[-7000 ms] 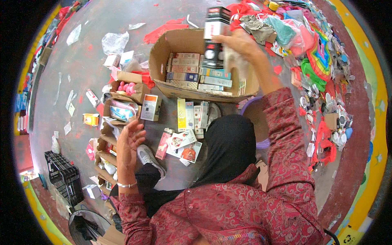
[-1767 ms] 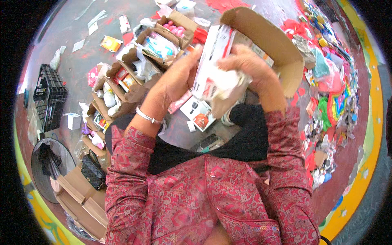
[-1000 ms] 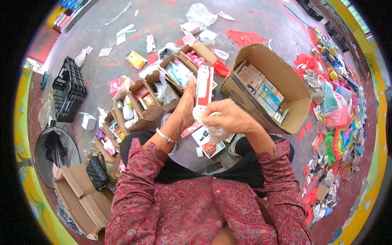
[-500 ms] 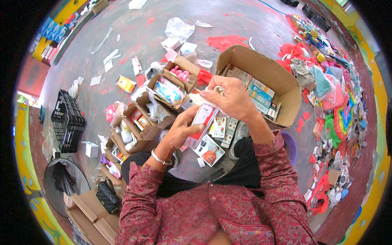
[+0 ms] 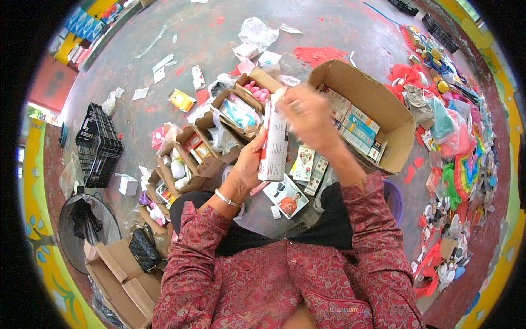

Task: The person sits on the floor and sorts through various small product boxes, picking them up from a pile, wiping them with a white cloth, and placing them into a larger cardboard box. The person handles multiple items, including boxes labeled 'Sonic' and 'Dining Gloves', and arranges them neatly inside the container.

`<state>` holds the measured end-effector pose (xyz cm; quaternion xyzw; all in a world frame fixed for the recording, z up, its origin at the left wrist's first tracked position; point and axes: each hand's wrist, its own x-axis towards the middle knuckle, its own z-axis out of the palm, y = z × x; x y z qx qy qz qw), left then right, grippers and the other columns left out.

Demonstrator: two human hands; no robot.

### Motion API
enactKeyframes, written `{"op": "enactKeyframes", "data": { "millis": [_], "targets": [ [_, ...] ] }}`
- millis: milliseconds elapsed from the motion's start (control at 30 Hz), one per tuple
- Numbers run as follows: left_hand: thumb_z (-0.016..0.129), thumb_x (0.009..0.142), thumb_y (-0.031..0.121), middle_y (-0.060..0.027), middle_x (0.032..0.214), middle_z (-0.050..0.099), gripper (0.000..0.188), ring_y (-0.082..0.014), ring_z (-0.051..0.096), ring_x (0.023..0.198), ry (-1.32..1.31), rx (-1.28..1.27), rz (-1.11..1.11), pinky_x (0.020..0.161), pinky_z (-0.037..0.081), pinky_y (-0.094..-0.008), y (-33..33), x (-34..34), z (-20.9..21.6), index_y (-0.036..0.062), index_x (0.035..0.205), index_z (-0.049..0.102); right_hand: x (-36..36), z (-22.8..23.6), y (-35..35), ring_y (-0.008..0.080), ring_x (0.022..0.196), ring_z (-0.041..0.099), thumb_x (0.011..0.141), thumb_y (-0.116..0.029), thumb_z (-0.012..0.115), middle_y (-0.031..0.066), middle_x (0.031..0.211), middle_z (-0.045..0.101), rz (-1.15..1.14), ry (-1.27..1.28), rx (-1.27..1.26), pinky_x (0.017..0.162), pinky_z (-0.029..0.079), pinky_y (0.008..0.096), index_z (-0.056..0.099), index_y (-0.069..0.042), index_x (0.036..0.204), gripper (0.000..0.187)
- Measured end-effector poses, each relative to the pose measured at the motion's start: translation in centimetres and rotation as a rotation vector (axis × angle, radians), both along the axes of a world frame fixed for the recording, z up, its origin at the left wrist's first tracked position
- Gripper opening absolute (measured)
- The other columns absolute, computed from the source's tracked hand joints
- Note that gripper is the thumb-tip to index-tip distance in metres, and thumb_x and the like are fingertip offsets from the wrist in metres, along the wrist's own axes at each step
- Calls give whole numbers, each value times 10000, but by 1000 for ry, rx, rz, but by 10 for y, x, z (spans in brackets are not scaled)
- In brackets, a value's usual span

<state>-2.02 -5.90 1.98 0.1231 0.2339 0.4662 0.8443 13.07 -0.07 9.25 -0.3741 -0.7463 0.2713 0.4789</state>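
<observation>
My left hand is closed round the lower side of a long narrow white box with red parts, which stands tilted upright in front of me. At the box's top end is my right hand, smeared by motion; whether its fingers hold anything cannot be made out. Below the hands, a flat picture box showing a figure in orange lies between my legs. Next to it are slim printed boxes. To the right of my right hand, a large open cardboard carton holds several small boxes.
Small open cartons with pink, blue and white goods line the left. Farther left stand a black crate and a mesh basket. A heap of mixed bright items runs along the right. A purple tub is by my right knee.
The white and red box has turned more upright, its long printed side now showing. My right hand has shifted a little and is blurred at the box's top. The whole view has shifted slightly.
</observation>
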Motion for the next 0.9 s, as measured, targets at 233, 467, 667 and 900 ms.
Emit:
{"op": "enactKeyframes", "data": {
  "millis": [233,467,667,900],
  "targets": [
    [390,918,396,-124,905,622,427,-242,615,755,-67,-4,188,703,520,-366,20,-33,-6,31,1095,526,-27,-11,-60,306,626,559,755,-275,626,129,724,518,376,-400,38,507,448,370,537,-46,709,250],
    [376,934,349,-165,939,589,491,-244,594,816,-138,42,331,765,519,-351,20,-34,2,-99,1113,469,25,-14,-8,111,578,549,785,-270,643,36,634,584,94,49,-708,512,436,282,612,-1,797,271],
    [287,950,378,-142,1099,579,451,-200,574,909,-264,47,275,783,503,-345,26,-30,-7,38,1180,474,-19,-11,-46,254,663,635,696,-386,707,158,827,615,158,-321,-232,567,488,323,497,-1,1090,589],
    [388,904,466,-63,834,596,453,-185,599,755,232,51,258,685,510,-333,19,-26,2,59,1027,545,-34,-17,-67,278,643,625,704,-278,706,158,799,616,73,-507,51,559,485,320,511,-29,1097,504]
  ]
}}
